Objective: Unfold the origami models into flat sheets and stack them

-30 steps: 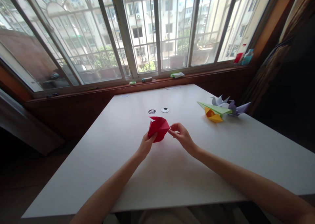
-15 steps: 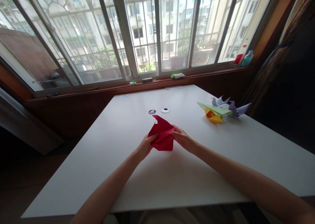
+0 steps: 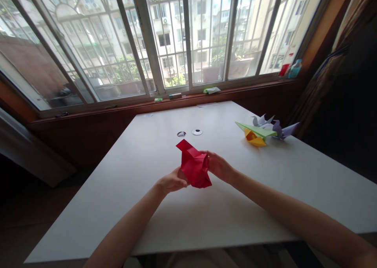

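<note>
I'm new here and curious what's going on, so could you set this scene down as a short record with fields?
Left hand: touching the red paper, fingers partly hidden
Right hand: holding the paper's right edge
Paper: folded, between both hands
Beyond it: white disc with black centre, darker disc
On the right: yellow boat, green piece, pale bird, purple bird, all folded
Surface: white table
Windowsill: blue bottle

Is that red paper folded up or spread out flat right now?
Folded: the red paper shows creases and angled flaps, with one corner jutting out at its upper left. It sits between the left hand and right hand.
</note>
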Demonstrator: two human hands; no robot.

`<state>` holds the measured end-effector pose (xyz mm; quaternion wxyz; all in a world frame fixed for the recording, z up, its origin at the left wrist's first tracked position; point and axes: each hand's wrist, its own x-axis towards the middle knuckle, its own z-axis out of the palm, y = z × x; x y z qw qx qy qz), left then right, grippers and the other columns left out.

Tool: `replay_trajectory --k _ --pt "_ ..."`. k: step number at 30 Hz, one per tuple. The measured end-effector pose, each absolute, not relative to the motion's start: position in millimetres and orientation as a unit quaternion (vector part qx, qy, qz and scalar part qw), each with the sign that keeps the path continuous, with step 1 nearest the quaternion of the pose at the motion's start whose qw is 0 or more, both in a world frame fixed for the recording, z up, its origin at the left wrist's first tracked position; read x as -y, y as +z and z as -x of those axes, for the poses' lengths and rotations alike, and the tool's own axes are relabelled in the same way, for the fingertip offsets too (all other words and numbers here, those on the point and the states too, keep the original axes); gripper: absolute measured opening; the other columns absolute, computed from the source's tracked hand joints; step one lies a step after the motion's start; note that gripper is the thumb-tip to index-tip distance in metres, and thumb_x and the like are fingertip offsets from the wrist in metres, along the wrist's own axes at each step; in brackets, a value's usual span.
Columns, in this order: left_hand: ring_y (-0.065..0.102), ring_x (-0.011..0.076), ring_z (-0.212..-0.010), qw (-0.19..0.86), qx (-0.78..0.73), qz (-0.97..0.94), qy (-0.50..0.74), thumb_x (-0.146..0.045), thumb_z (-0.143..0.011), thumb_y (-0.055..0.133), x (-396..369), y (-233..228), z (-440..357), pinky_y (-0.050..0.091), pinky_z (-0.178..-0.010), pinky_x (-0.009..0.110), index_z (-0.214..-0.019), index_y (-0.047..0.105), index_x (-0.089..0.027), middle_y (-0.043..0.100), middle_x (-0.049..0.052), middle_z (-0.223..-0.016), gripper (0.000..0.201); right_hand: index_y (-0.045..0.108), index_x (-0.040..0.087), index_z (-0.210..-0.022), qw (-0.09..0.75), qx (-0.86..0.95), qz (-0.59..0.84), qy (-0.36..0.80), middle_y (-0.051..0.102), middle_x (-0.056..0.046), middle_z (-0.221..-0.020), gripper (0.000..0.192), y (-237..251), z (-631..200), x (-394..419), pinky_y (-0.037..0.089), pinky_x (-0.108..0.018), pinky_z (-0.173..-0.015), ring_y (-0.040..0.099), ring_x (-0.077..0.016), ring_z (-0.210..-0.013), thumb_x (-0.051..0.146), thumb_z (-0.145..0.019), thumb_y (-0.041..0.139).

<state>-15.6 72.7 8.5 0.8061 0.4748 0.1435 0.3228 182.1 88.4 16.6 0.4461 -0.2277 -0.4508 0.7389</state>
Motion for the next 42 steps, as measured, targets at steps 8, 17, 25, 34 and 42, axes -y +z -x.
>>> replay_trajectory --k 8,17,25,34,42 --pt "0.058 0.0185 -0.085 0.796 -0.134 -0.461 0.369 -0.027 -0.059 0.079 -72 7 10 0.043 -0.073 0.026 -0.106 0.058 -0.016 0.062 0.009 -0.099 0.052 0.065 0.02 -0.076 0.434 0.407 0.234 0.769 0.066 0.001 -0.07 0.023 11 -179 -92 0.045 -0.025 -0.069 0.058 -0.0123 -0.066 0.04 -0.08 0.056" --pt "0.058 0.019 -0.089 0.806 -0.12 -0.439 0.377 -0.041 -0.064 0.074 -66 11 6 0.044 -0.077 0.027 -0.108 0.06 -0.015 0.063 0.01 -0.103 0.053 0.066 0.019 -0.088 0.428 0.406 0.232 0.773 0.068 -0.001 -0.08 0.023 9 -179 -90 0.046 -0.026 -0.072 0.059 -0.0135 -0.072 0.039 -0.081 0.055" --pt "0.06 0.0177 -0.083 0.808 -0.13 -0.435 0.375 -0.048 -0.063 0.072 -68 6 8 0.045 -0.073 0.025 -0.106 0.062 -0.017 0.065 0.008 -0.098 0.054 0.067 0.019 -0.091 0.412 0.412 0.228 0.78 0.069 -0.002 -0.085 0.024 10 -176 -85 0.047 -0.029 -0.077 0.061 -0.0161 -0.079 0.037 -0.079 0.057" --pt "0.059 0.0221 -0.094 0.776 -0.157 -0.459 0.403 -0.054 -0.067 0.066 -68 8 7 0.046 -0.08 0.031 -0.11 0.06 -0.019 0.062 0.01 -0.108 0.056 0.066 0.022 -0.093 0.457 0.42 0.232 0.749 0.068 -0.002 -0.087 0.025 12 -180 -90 0.046 -0.032 -0.078 0.061 -0.0179 -0.082 0.038 -0.075 0.06" --pt "0.057 0.0236 -0.097 0.689 -0.219 -0.473 0.503 -0.048 -0.077 0.059 -79 10 8 0.042 -0.084 0.03 -0.094 0.064 -0.014 0.066 0.007 -0.097 0.038 0.065 0.023 -0.087 0.535 0.402 0.274 0.691 0.068 0.0 -0.086 0.023 11 -187 -100 0.046 -0.029 -0.076 0.061 -0.0163 -0.081 0.041 -0.074 0.063"
